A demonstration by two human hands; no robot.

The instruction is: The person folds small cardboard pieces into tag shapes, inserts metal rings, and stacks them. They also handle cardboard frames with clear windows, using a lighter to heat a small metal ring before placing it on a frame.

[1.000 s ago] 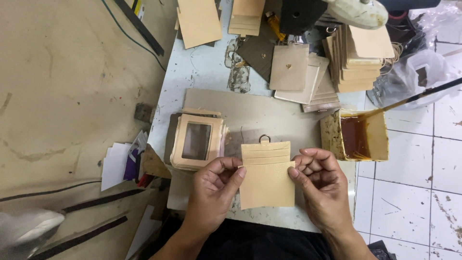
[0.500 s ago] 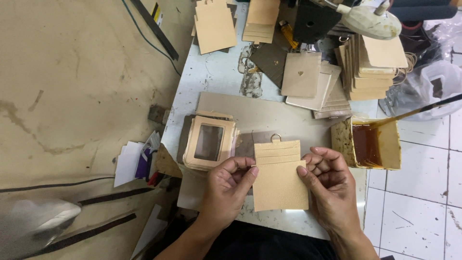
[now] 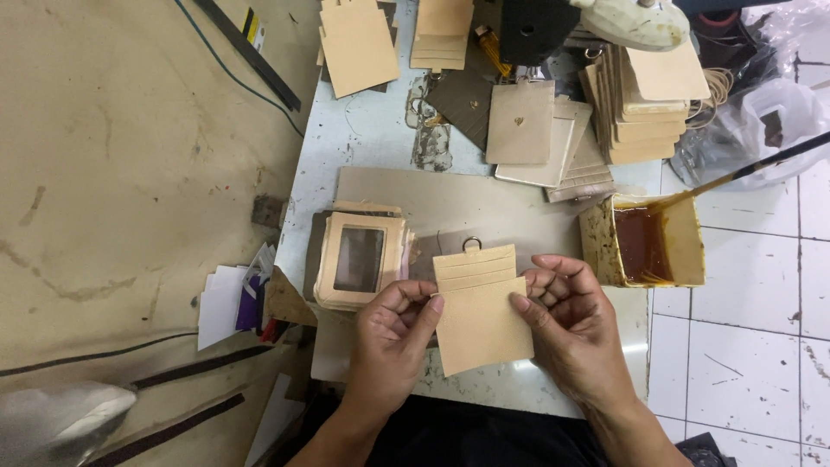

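A flat, tan leather card holder with stepped pocket slots and a small metal ring at its top edge (image 3: 481, 313) is held just above the near edge of the worktable, between the two hands. It is pinched along its left edge by the left hand (image 3: 391, 342), thumb on the face and fingers curled behind, and along its right edge by the right hand (image 3: 575, 333), whose thumb lies on the front while the other fingers are folded loosely beside it. Both hands are thus closed narrowly on the piece.

The piece is judged to be light and thin, pliant rather than stiff, and likely to bend if gripped at one corner only; it is best taken by its two side edges, as here, clear of the pocket openings. The surface looks matte and not slippery.

Just to the left, touching the grey board (image 3: 450, 203) that covers the table's middle, a stack of tan frames with a clear window (image 3: 360, 259) is laid. To the right, near the table edge, an open square tin of brown glue (image 3: 644, 244) is set, with a long dark-handled brush (image 3: 743, 171) resting in it. Farther back, a tall pile of tan cut pieces (image 3: 648, 104), several loose tan and grey panels (image 3: 520, 121) and more slotted pieces (image 3: 441, 33) are spread over the white table (image 3: 363, 138). At the far left, scraps of white and purple card (image 3: 233, 298) lie on a brown sheet.
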